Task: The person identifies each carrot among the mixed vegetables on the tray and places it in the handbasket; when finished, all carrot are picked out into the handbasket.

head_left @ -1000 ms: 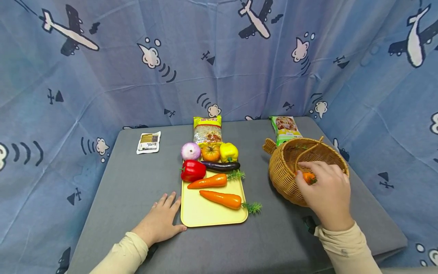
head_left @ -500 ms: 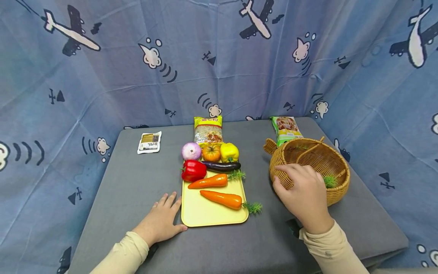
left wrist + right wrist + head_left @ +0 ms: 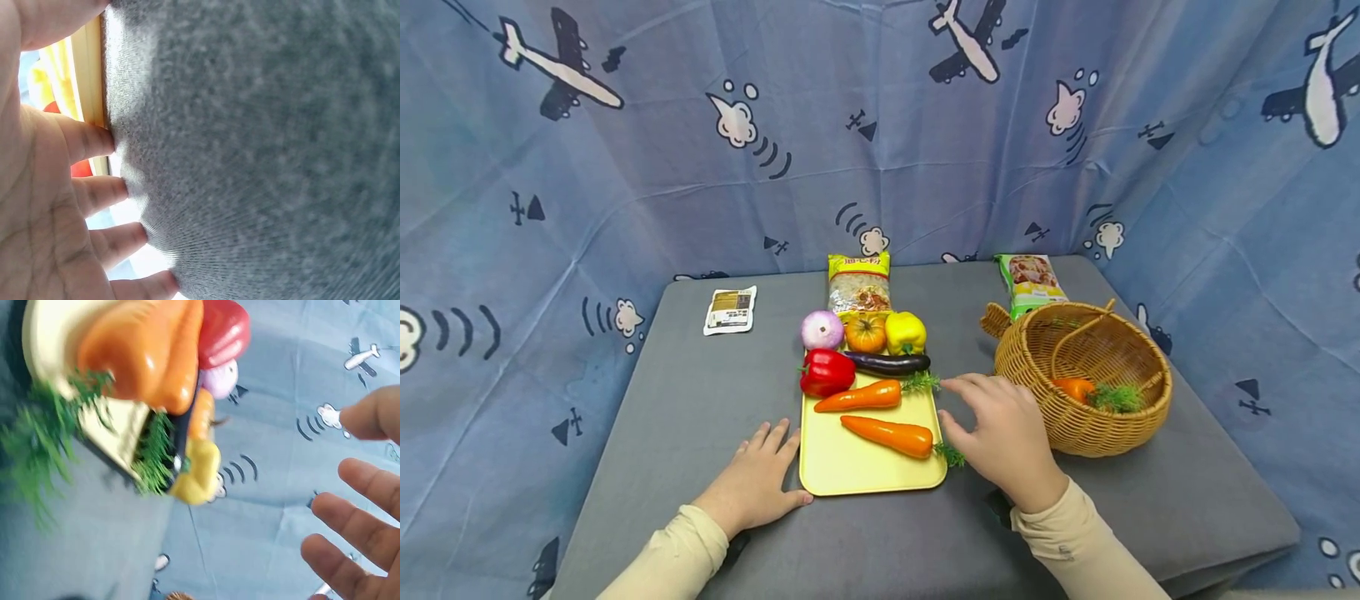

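My left hand (image 3: 756, 479) rests with spread fingers on the grey table, its fingertips right at the left rim of a pale yellow tray (image 3: 835, 475). Over the tray's right edge hovers my right hand (image 3: 1011, 437), fingers loosely bent and nothing in them. It is nearest to the green tops of two carrots on the tray: the front carrot (image 3: 891, 437) and the rear carrot (image 3: 861, 397). Behind them lie a red bell pepper (image 3: 827, 372) and an eggplant (image 3: 887, 363). A wicker basket (image 3: 1097, 433) to the right holds another carrot (image 3: 1073, 389) with a leafy top.
At the tray's far end sit a purple onion (image 3: 822, 330), an orange pumpkin-like vegetable (image 3: 866, 333) and a yellow pepper (image 3: 906, 333). Food packets stand beyond: a yellow bag (image 3: 859, 283), a green packet (image 3: 1030, 282) behind the basket, and a small white pouch (image 3: 730, 311) at left.
My right hand has let go of a carrot inside the basket and moved left, out of the basket to the tray's right edge. The left hand has stayed put.
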A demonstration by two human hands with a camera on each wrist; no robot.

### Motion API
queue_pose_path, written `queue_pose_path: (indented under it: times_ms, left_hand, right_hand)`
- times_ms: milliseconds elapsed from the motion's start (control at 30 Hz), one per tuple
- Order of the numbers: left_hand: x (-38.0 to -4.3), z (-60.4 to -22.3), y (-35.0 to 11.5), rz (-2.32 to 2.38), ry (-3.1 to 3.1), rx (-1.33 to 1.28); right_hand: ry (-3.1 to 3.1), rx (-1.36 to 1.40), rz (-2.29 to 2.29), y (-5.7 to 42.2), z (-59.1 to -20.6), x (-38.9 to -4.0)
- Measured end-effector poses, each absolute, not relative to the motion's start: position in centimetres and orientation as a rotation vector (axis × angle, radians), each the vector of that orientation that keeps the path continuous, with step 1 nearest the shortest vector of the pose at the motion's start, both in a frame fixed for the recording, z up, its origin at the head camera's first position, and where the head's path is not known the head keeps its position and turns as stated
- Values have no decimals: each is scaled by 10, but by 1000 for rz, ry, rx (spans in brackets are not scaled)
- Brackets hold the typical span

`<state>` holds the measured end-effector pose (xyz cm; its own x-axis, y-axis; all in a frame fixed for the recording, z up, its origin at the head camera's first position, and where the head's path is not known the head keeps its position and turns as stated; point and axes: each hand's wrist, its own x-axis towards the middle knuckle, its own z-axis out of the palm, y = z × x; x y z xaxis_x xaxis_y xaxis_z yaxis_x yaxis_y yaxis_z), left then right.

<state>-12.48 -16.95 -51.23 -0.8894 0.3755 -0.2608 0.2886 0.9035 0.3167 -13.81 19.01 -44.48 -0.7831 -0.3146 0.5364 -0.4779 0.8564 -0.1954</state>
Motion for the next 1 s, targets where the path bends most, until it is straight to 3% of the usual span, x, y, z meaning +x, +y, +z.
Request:
queue_pose_path:
  times_ms: [533,1000]
  left_hand:
    - [-125,-514,-169,377,2746,491]
    - [-127,-520,-171,397,2769,521]
  right_hand:
    - [-2877,751,446,154,-496,-147]
    - [-2914,762,484,151,-511,-152]
